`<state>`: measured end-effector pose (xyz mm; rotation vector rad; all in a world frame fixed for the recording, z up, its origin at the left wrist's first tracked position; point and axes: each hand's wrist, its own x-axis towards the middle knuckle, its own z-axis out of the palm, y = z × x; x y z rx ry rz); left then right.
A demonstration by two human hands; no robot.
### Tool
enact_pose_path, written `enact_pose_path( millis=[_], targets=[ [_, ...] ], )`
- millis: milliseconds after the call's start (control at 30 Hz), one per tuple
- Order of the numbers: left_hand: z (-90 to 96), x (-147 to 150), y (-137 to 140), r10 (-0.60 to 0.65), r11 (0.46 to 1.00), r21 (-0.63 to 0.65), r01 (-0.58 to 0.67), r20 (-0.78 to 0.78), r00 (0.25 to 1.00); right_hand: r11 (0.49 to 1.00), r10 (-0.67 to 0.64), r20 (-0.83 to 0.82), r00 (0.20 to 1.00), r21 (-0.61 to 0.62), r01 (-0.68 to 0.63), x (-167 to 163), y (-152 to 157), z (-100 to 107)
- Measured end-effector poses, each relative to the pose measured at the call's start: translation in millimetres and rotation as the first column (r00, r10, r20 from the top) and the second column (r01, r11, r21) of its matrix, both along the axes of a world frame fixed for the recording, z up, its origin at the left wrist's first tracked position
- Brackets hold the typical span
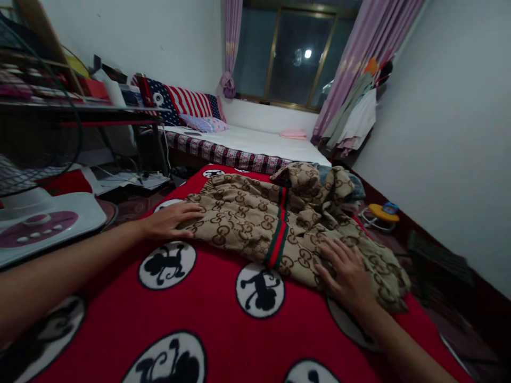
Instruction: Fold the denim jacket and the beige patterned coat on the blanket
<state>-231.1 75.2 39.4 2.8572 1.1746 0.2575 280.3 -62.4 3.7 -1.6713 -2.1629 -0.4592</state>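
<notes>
A beige garment with a brown monogram print and green-and-red stripes lies spread across a red blanket. Its far right part is bunched up, and whether it is a jacket or trousers I cannot tell. My left hand rests flat at the garment's left end, fingers stretched over its edge. On the near right part lies my right hand, palm down with the fingers spread. Neither hand grips the cloth. Behind the bunched part, some blue denim-like cloth shows.
A bed with pillows stands beyond, under the window. On the left are a cluttered desk and a white fan base. Clothes hang at the right wall, above a yellow round stool and a dark stool.
</notes>
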Motion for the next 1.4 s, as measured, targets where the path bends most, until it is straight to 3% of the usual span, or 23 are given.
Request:
enact_pose_path(
  millis=[67, 167, 333, 567, 733, 833, 900, 967, 1033, 1100, 1200, 1267, 1400],
  targets=[
    [3.3, -15, -8, -0.031, 0.999, -0.046, 0.028, -0.058, 0.998, 0.994, -0.11, 0.056, 0.992, 0.032, 0.108, 26, -26, 0],
    [1.6, -21, -10, -0.042, 0.999, -0.028, 0.038, -0.13, 0.991, 0.98, -0.191, 0.08, 0.978, -0.033, 0.194, 56, -50, -7],
    [-1.4, -4, 0, 0.084, 0.996, 0.059, -0.074, -0.21, 0.974, 0.965, -0.236, 0.049, 0.97, -0.104, 0.24, 71, -56, -11],
    [39.1, -7, -12, 0.088, 0.994, 0.093, -0.065, -0.272, 0.958, 0.978, -0.197, -0.187, 0.962, -0.107, 0.179, 93, -46, 5],
    [45.3, -2, -29, 0.106, 0.984, -0.091, -0.151, -0.384, 0.917, 0.893, -0.391, -0.029, 0.92, -0.256, 0.371, 74, -35, 25],
    [54.9, 24, -30, 0.182, 0.932, -0.205, -0.3, -0.451, 0.874, 0.932, -0.358, -0.089, 0.929, -0.096, 0.35, 44, -23, 48],
    [59.4, 53, -30, 0.182, 0.909, -0.289, -0.301, -0.376, 0.909, 0.974, -0.213, -0.217, 0.953, 0.031, 0.225, 18, -12, 58],
    [52.3, 87, -34, 0.097, 0.946, -0.292, -0.138, -0.15, 0.984, 0.995, -0.049, -0.28, 0.959, 0.068, 0.07, -8, -2, 56],
    [30.3, 120, -42, 0.035, 0.992, -0.126, -0.032, 0.024, 0.999, 0.998, 0.065, -0.253, 0.965, 0.038, -0.058, -31, 6, 40],
    [-0.5, 145, -52, -0.026, 0.999, -0.02, 0.026, 0.0, 1.0, 0.995, 0.1, -0.172, 0.98, -0.01, -0.103, -46, 13, 15],
    [-38.9, 159, -62, 0.019, 0.997, 0.07, -0.016, -0.035, 0.999, 0.993, 0.074, -0.073, 0.995, -0.085, -0.08, -53, 18, -18],
    [-49.7, 158, -65, 0.025, 0.994, 0.106, -0.022, -0.026, 0.999, 0.992, 0.051, -0.055, 0.997, -0.11, -0.057, -52, 19, -27],
    [-47.5, 154, -64, 0.027, 0.992, 0.12, -0.029, 0.018, 0.999, 0.992, 0.038, -0.084, 0.996, -0.113, -0.047, -49, 19, -26]
  ],
)
